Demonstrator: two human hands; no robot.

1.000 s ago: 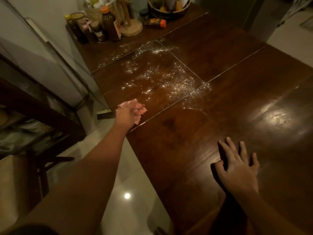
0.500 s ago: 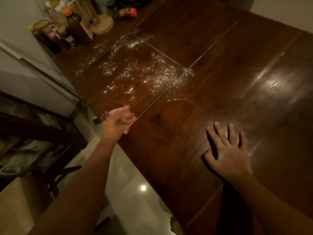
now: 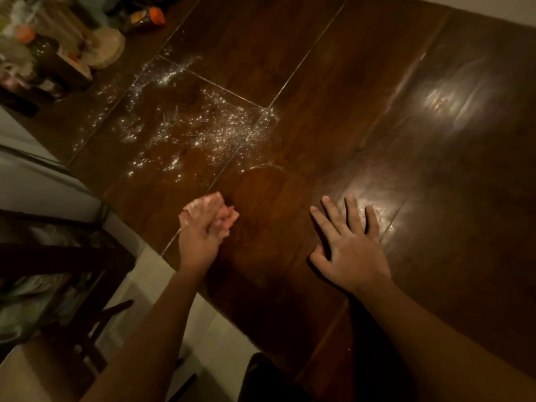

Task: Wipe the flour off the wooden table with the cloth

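Your L hand [image 3: 200, 236] is curled tight round 1 cloth [image 3: 225, 219]. The cloth is pink, scrunched in a ball & pokes out past your fingers. It's over the worktop [image 3: 377, 134], near the L edge. Can't tell if it touches the wood. Your R hand [image 3: 351, 250] lies flat on the worktop, palm down, fingers spread, holding nothing. The 2 hands are well apart.

The flour [image 3: 188, 132] is 1 big patch of white specks, spread thin, further out from your L hand & not under the cloth. The wood is dark brown & shiny, w/ a bright light spot [image 3: 441, 100] past your R hand.

In the far L corner there's a bunch of bottles & jars [image 3: 49, 53], too blurry to count. 2 orange caps [image 3: 156, 15] show. A round wood base [image 3: 108, 49] stands by them.
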